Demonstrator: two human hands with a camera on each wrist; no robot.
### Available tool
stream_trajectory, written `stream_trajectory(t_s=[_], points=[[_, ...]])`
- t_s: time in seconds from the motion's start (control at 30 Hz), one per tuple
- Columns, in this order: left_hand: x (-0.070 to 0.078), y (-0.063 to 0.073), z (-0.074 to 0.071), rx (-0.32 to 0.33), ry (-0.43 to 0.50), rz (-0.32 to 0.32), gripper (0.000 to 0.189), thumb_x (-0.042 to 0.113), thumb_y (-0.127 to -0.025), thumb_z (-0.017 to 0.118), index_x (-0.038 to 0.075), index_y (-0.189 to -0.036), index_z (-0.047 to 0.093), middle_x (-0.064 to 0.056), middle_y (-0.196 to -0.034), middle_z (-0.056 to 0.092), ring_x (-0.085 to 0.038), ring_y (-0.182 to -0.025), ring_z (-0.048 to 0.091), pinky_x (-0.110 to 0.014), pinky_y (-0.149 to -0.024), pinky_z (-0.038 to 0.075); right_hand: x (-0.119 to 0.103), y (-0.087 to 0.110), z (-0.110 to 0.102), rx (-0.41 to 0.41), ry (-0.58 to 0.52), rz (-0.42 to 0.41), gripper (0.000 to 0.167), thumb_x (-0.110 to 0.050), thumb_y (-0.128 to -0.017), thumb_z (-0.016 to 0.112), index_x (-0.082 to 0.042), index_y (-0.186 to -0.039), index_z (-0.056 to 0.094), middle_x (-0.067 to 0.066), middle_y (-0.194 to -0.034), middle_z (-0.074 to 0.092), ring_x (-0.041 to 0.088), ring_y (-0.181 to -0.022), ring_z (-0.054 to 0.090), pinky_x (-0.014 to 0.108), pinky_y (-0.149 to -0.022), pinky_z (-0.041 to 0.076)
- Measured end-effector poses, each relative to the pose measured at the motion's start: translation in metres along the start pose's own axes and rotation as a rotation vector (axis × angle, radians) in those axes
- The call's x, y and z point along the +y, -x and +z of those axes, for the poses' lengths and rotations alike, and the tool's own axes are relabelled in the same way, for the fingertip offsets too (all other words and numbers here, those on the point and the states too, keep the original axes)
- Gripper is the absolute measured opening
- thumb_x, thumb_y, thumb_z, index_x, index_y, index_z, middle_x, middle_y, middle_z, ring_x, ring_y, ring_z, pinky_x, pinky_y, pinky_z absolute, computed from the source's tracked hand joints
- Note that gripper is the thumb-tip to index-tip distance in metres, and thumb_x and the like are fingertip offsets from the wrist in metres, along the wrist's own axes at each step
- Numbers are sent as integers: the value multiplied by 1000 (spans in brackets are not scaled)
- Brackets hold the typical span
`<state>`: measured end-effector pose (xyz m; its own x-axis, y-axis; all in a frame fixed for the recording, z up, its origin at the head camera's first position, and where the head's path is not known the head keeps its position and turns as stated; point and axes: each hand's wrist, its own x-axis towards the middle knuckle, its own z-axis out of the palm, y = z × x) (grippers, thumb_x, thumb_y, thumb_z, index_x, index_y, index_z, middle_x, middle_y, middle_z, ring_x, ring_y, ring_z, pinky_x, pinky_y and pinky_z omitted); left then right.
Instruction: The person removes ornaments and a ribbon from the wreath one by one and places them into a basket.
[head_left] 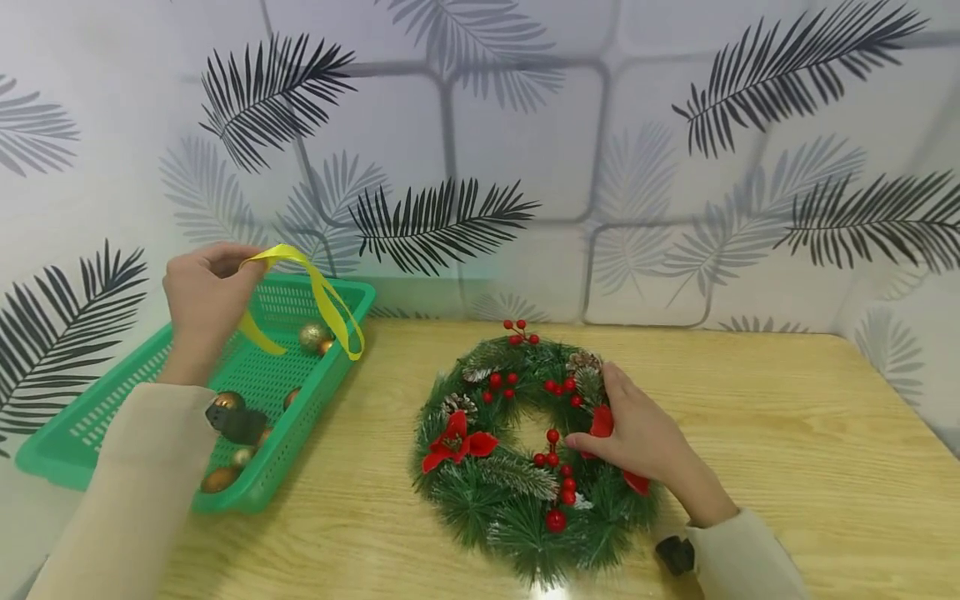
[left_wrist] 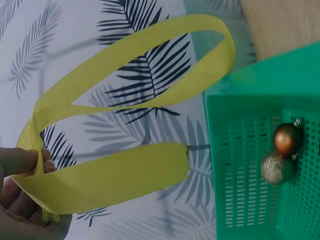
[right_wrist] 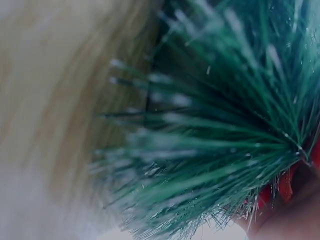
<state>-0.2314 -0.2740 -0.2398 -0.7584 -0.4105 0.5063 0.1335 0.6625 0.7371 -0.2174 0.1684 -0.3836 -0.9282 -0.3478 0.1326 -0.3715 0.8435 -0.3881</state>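
Observation:
My left hand [head_left: 210,292] pinches a yellow ribbon [head_left: 330,312] between thumb and fingers, above the green basket. In the left wrist view the ribbon [left_wrist: 110,182] hangs as a twisted loop with one loose flat end. On the table lies a green wreath [head_left: 525,533] with red berries, red flowers and pinecones. My right hand [head_left: 645,429] holds the wreath's right side, its thumb over the ring toward the centre hole. The wreath's needles [right_wrist: 225,145] fill much of the right wrist view and hide most of that hand.
The green plastic basket [head_left: 288,450] stands on the left, holding several ornament balls, among them a gold glitter ball [head_left: 312,337] and a copper ball [left_wrist: 287,139]. The wooden table [head_left: 810,417] meets a leaf-patterned wall covering [head_left: 525,150] at the back.

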Motion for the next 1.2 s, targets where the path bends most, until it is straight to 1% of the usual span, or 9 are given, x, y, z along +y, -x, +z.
stream_trajectory(t_s=[0.2, 0.33, 0.47, 0.63, 0.9, 0.97, 1.07, 1.13, 1.2], points=[[-3, -5, -18, 27, 12, -17, 17, 23, -89, 64, 10, -96, 72, 39, -59, 51, 13, -60, 55, -8, -55, 43, 1, -5, 1, 0, -11, 6, 112, -57, -80, 67, 9, -149, 8, 32, -153, 16, 49, -137, 27, 60, -105, 35], [-8, -10, -29, 33, -2, -60, 10, 24, -89, 62, 18, -92, 71, 38, -58, 52, 14, -61, 55, -9, -54, 41, 1, -8, 0, -8, -24, 8, 112, -56, -80, 68, 9, -149, 9, 31, -154, 15, 49, -137, 26, 61, -106, 33], [-16, -13, -35, 9, -50, -92, 10, 26, -90, 61, 20, -93, 68, 39, -57, 50, 12, -64, 52, -10, -56, 40, 0, -11, -1, -16, -26, 12, 112, -57, -80, 67, 9, -149, 8, 31, -154, 13, 48, -138, 24, 61, -107, 31], [-30, -10, -34, -54, -84, -102, 12, 27, -90, 59, 18, -93, 67, 38, -56, 49, 12, -64, 50, -9, -58, 41, 0, -14, 1, -21, -29, 19, 112, -56, -80, 68, 9, -149, 7, 31, -154, 13, 48, -138, 23, 61, -107, 31], [-54, 1, -18, -172, -148, -93, 30, 29, -92, 57, 4, -107, 66, 33, -63, 50, 5, -70, 51, -18, -63, 43, 0, -12, 2, -39, -44, 30, 113, -57, -80, 67, 9, -149, 7, 31, -155, 12, 48, -138, 24, 61, -106, 32], [-59, 3, -15, -221, -189, -71, 31, 29, -93, 57, 4, -108, 66, 23, -70, 60, -1, -75, 54, -22, -65, 44, 0, -12, 1, -49, -58, 34, 113, -57, -81, 67, 9, -149, 6, 31, -155, 11, 48, -138, 23, 61, -106, 31], [-66, 6, -10, -338, -238, -7, 32, 27, -94, 56, 1, -110, 66, -4, -87, 72, -19, -84, 62, -29, -68, 47, -1, -12, -1, -64, -77, 42, 113, -56, -81, 67, 10, -149, 5, 31, -155, 10, 49, -138, 23, 61, -107, 31], [-71, 8, -7, -412, -252, 26, 32, 26, -95, 56, -1, -110, 65, -20, -100, 70, -31, -90, 62, -34, -69, 48, -1, -13, -2, -68, -82, 46, 113, -55, -81, 67, 10, -149, 4, 31, -155, 10, 49, -139, 23, 61, -107, 31], [-75, 10, -4, -470, -255, 39, 32, 25, -96, 56, -2, -110, 65, -26, -105, 68, -36, -93, 63, -38, -71, 50, -1, -14, -3, -70, -82, 44, 113, -56, -81, 67, 9, -149, 3, 31, -155, 10, 49, -138, 23, 61, -107, 30]])
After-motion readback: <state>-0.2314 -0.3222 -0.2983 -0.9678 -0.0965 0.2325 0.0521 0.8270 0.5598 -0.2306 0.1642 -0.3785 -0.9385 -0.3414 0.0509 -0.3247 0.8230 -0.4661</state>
